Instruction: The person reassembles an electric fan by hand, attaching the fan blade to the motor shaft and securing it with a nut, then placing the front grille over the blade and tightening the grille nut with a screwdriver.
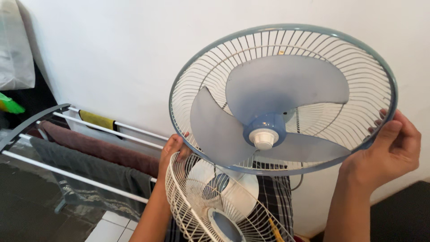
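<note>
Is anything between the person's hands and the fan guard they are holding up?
Nothing visible. The left hand and right hand both grip the rim of the rear guard directly; the loose front guard sits below, apart.

**Drying rack and floor beneath the fan**

A drying rack (76,148) with a grey frame and white rails stands at the left against the white wall. Over its rails hang a dark grey towel (89,168), a brownish-maroon cloth (96,148) and a mustard-yellow cloth (96,119). The rack's foot rests on the floor (109,228), which shows white tiles at the bottom edge and a dark surface further left.
</note>
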